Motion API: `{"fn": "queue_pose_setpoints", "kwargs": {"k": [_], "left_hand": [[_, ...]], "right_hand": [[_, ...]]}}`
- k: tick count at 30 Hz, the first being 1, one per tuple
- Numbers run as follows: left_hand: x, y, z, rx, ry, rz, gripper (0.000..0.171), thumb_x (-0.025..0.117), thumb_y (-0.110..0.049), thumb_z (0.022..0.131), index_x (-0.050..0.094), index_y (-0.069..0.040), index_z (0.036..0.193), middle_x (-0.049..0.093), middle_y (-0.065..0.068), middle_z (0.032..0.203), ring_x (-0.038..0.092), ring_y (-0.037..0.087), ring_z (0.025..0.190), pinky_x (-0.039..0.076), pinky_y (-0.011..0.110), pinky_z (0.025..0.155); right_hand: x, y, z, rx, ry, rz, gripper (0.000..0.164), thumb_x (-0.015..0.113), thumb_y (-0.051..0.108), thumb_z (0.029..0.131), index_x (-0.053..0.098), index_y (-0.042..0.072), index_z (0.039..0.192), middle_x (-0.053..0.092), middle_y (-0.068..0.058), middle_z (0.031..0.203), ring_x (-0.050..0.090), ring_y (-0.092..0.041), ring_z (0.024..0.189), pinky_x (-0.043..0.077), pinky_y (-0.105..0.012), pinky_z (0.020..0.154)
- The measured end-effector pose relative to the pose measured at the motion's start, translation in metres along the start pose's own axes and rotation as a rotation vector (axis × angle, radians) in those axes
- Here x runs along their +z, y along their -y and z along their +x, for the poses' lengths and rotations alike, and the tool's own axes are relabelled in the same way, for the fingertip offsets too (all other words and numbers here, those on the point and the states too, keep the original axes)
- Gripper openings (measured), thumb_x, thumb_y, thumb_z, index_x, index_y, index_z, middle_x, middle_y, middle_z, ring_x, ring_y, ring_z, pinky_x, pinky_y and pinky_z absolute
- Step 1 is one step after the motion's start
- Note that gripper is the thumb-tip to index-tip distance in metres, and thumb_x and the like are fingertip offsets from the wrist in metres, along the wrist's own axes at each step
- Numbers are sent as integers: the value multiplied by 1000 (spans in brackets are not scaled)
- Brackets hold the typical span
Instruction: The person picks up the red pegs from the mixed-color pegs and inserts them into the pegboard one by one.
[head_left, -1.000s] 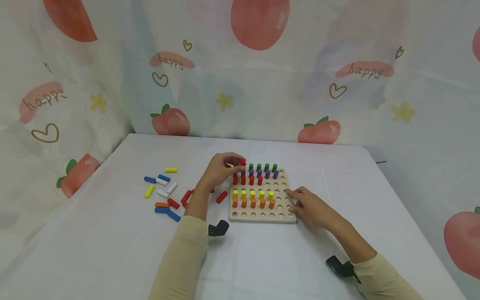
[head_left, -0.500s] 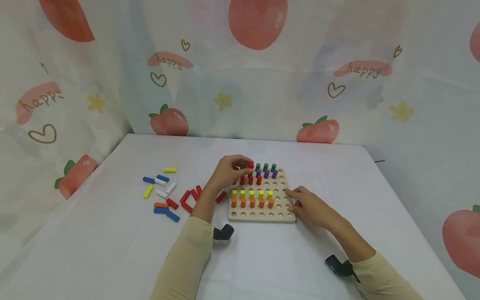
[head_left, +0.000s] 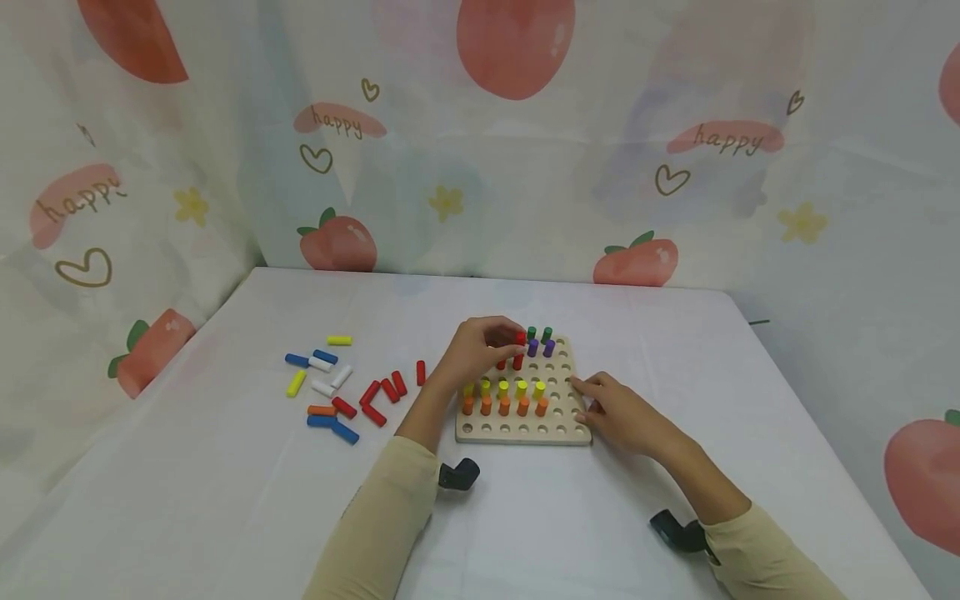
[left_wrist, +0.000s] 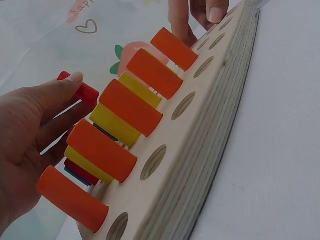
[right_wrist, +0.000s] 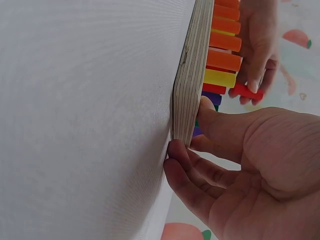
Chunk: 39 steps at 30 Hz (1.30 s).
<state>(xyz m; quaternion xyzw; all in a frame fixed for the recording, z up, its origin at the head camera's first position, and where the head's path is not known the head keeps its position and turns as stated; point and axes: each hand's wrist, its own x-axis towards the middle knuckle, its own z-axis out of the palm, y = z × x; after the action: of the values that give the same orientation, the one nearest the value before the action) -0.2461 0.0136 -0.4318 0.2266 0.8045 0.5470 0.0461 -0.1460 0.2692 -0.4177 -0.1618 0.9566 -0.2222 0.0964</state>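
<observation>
My left hand (head_left: 474, 352) pinches a red peg (left_wrist: 86, 94) between thumb and fingers, above the wooden pegboard (head_left: 525, 441). Rows of orange pegs (head_left: 504, 407) and yellow pegs (head_left: 503, 389) stand upright in the board's holes. Behind them are red pegs (head_left: 518, 363), purple pegs (head_left: 533, 348) and green pegs (head_left: 532, 332), partly hidden by the left hand. At the board's right edge, my right hand (head_left: 621, 418) grips it. In the right wrist view, the thumb lies on the top face and the fingers (right_wrist: 187, 182) curl against the side.
Left of the board lie loose pegs: several red pegs (head_left: 373, 415), blue pegs (head_left: 322, 422), white pegs (head_left: 342, 377), yellow pegs (head_left: 296, 383) and an orange peg (head_left: 322, 410). A white cloth covers the table (head_left: 210, 467). Printed curtains (head_left: 525, 192) stand behind and at the sides.
My left hand has moved right across the back of the board with the red peg still pinched. The right hand stays at the board's edge.
</observation>
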Motion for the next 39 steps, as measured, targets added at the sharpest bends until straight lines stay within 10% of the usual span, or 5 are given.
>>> {"fn": "queue_pose_setpoints", "kwargs": {"k": [39], "left_hand": [[28, -2, 8, -14, 30, 191, 18, 78, -18, 95, 77, -14, 112, 74, -8, 98, 68, 6, 90, 54, 23, 86]], "right_hand": [[0, -3, 2, -2, 8, 10, 60, 73, 16, 98, 50, -4, 149, 57, -15, 118, 53, -17, 86, 51, -29, 72]]}}
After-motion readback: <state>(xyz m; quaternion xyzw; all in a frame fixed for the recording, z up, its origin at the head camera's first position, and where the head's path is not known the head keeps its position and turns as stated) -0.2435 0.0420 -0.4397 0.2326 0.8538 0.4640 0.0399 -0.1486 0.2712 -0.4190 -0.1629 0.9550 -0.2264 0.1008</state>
